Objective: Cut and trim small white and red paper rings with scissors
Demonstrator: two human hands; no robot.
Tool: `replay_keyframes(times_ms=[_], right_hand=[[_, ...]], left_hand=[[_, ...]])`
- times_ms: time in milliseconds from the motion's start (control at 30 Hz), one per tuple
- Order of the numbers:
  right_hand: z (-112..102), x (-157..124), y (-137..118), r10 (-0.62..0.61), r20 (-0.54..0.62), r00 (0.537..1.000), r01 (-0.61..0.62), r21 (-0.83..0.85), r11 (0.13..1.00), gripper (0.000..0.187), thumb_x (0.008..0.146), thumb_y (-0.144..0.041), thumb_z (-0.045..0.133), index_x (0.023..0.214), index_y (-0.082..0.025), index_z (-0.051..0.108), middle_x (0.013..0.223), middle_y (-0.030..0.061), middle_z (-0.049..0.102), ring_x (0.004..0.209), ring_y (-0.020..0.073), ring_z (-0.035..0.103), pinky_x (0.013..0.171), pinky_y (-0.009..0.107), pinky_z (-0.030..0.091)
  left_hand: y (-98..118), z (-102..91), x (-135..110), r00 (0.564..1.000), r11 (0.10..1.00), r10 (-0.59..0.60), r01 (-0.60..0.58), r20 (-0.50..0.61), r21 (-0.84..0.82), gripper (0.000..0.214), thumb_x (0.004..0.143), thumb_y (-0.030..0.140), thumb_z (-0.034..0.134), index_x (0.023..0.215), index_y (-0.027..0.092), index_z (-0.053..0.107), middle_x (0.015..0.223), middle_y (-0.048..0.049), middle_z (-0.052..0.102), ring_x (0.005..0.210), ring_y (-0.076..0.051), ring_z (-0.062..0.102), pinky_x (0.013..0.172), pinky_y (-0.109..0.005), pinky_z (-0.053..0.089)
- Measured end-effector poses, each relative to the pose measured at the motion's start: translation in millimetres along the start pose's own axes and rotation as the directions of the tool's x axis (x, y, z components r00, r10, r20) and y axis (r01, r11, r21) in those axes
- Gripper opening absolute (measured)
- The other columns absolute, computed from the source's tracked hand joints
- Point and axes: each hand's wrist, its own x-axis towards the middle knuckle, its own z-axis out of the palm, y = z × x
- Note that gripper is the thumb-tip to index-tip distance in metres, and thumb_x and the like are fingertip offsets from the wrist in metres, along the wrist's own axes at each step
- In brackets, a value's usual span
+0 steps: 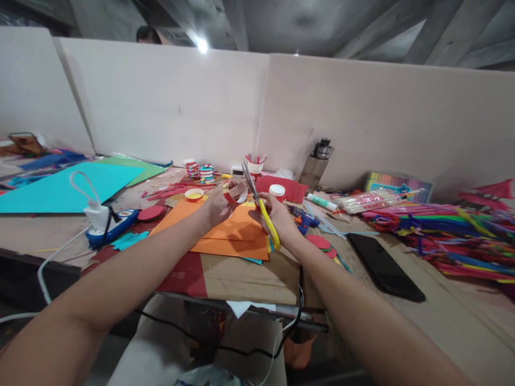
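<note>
My left hand [219,206] is closed around a small red-and-white paper cup [240,192], tilted so that its pale inside shows. In my right hand [277,217] are scissors [267,222] with yellow handles. Their blades point up and away, just right of the cup; whether they touch it I cannot tell. Below both hands lie orange paper sheets [229,247]. Beyond my right hand stands a white-topped red container [277,191]. A shallow cup with a yellow inside [194,194] sits left of my left hand.
A blue power strip [110,230] and turquoise sheet [68,187] lie left. On the right are a phone [384,266], a glue stick [322,201], colourful pipe cleaners [450,230] and a bottle [316,166]. White panels [169,102] stand behind; a person's head shows above them.
</note>
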Motion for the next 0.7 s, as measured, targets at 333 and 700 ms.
replay_keyframes(times_ms=[333,700], right_hand=[[-2,-2,-3,-0.182,0.066,0.981,0.169,0.168,0.971,0.058,0.075,-0.024,0.061,0.131,-0.022,0.044,0.086,-0.0015,0.063,0.073,0.0149,0.059,0.073,0.031,0.05],[-23,3,-15,-0.113,-0.12,0.986,0.109,-0.037,0.993,0.014,0.08,-0.033,0.054,0.073,-0.021,0.051,0.072,-0.0017,0.056,0.068,0.0152,0.048,0.067,0.029,0.041]], left_hand=[[-3,-23.5,2,0.982,0.974,-0.15,0.126,0.118,0.188,0.03,0.068,0.036,0.081,0.079,0.013,0.064,0.084,-0.0073,0.07,0.067,-0.011,0.061,0.056,-0.022,0.043],[-3,-25.8,3,0.999,0.944,0.028,-0.02,-0.02,0.331,0.034,0.063,0.036,0.08,0.067,0.014,0.055,0.068,-0.0041,0.064,0.053,-0.01,0.056,0.053,-0.024,0.044]])
